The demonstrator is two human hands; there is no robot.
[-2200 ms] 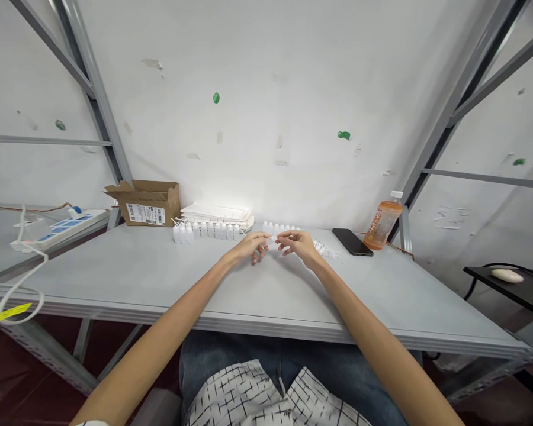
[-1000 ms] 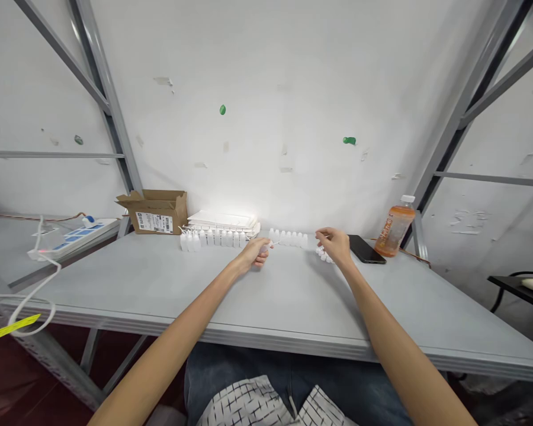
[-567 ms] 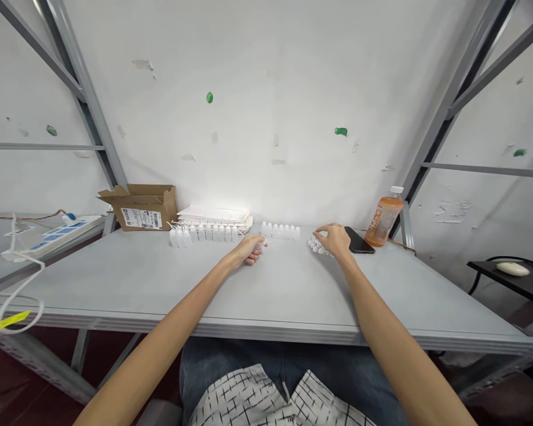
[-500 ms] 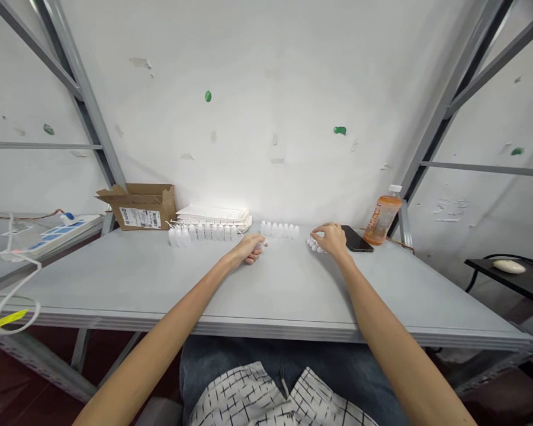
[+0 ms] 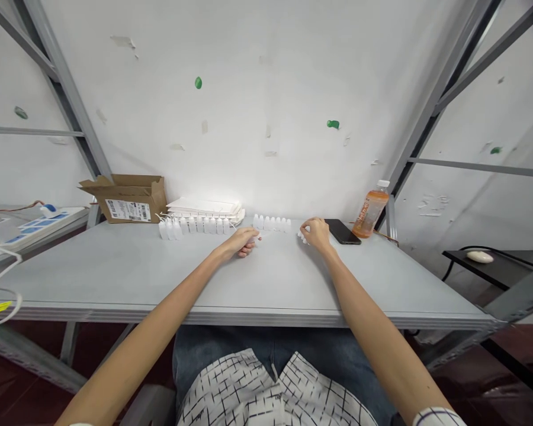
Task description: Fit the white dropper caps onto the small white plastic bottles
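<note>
My left hand [image 5: 242, 239] rests on the grey table [image 5: 115, 278], fingers curled around a small white squeeze bottle whose thin tip pokes out to the right. My right hand [image 5: 316, 231] sits over a small pile of white caps [image 5: 302, 237] near the phone, fingertips pinched together on the pile; whether a cap is held is too small to tell. A row of small white bottles [image 5: 272, 223] stands just behind, between the hands. A longer row of capped bottles [image 5: 193, 226] stands further left.
A stack of white sheets [image 5: 204, 206] and an open cardboard box [image 5: 127, 198] sit at the back left. A black phone [image 5: 342, 231] and an orange drink bottle [image 5: 369, 210] are at the back right. A power strip [image 5: 31, 222] lies on the left shelf.
My right hand left the bottle in my left hand, went right to the cap pile, and now pulls slightly back toward the middle. My left hand kept its bottle.
</note>
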